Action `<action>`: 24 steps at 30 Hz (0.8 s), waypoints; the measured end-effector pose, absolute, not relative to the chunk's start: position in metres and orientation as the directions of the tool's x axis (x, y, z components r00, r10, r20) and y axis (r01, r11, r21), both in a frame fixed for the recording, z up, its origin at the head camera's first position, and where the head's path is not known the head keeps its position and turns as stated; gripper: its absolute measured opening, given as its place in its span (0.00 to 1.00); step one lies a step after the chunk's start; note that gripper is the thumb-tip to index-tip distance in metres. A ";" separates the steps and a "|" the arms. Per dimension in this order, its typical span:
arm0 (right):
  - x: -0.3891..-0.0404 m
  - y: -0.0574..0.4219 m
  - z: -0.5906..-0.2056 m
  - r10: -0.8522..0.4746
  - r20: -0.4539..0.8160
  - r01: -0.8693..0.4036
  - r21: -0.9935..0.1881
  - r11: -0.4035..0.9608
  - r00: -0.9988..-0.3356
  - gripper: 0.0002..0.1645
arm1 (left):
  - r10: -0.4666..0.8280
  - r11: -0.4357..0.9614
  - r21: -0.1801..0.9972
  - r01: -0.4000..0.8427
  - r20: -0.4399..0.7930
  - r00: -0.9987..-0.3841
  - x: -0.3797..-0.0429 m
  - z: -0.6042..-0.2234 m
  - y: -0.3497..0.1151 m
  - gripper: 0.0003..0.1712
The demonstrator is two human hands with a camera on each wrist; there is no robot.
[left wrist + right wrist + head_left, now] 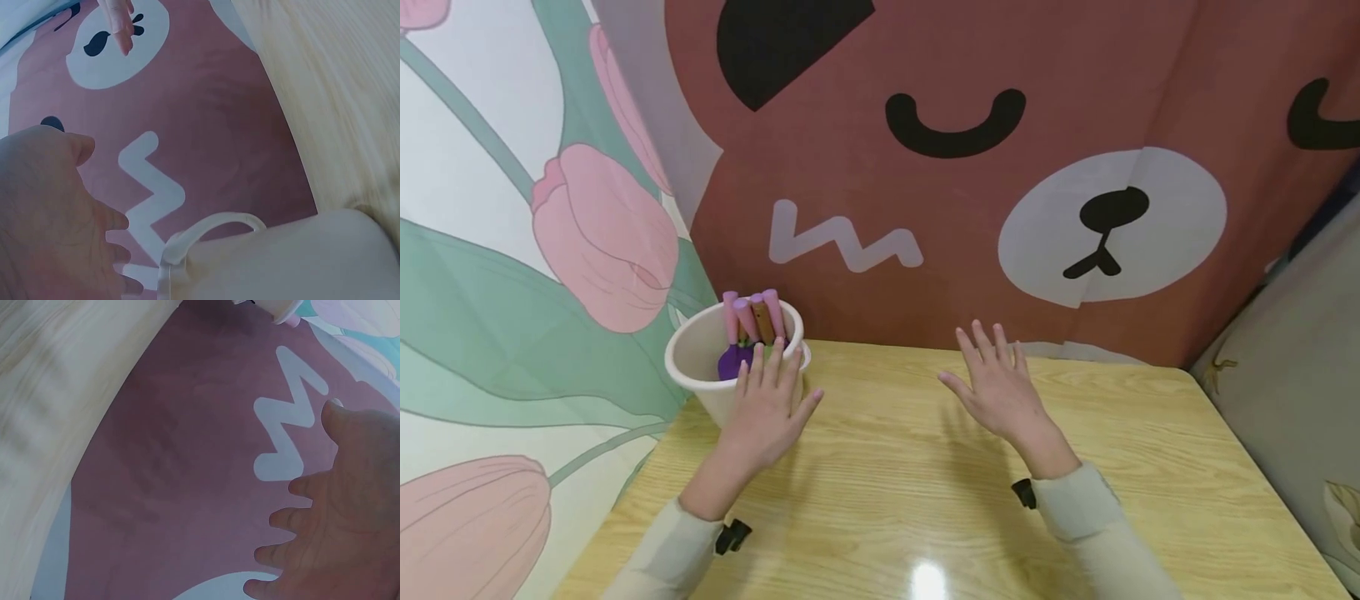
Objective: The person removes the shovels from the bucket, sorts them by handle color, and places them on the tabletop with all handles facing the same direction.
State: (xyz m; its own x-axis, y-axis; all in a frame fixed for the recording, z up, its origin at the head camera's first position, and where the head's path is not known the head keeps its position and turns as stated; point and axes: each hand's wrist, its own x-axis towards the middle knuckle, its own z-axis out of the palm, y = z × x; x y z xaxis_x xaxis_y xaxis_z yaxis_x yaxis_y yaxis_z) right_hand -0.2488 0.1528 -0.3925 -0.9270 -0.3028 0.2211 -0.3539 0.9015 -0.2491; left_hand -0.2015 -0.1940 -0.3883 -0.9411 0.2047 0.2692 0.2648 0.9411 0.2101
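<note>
Head view: my left hand [762, 425] and right hand [1000, 396] spread, empty; low left sweep could tip bucket [694, 354] at far-left corner of counter [880, 467].

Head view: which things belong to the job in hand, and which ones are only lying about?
Probably the job, nearest the left grip:
cream bucket
pink-handled items inside, exact kind unclear

Only surroundings:
wood-grain table
bear-print backdrop
tulip-print backdrop

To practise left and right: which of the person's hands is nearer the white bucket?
The left hand, which overlaps the bucket in the head view; the right hand is well apart from it.
</note>
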 end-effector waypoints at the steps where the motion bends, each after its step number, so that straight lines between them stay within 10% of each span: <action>1: -0.249 0.151 -0.392 -0.303 0.220 -0.354 -0.249 0.902 -0.927 0.50 | 0.202 0.942 0.209 0.262 0.270 -0.941 -0.202 -0.388 -0.196 0.46; 24: -0.259 0.115 -0.378 -0.355 0.214 -0.402 -0.246 0.882 -0.910 0.48 | 0.168 0.954 0.195 0.228 0.285 -0.944 -0.201 -0.378 -0.227 0.46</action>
State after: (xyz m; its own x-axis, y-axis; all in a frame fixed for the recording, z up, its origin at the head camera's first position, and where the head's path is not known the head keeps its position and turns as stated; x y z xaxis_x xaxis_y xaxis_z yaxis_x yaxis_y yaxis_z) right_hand -0.2587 0.1151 -0.3781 -0.9100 -0.3554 0.2137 -0.4022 0.8820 -0.2456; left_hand -0.2013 -0.2268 -0.3779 -0.9437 0.1677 0.2853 0.2284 0.9539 0.1948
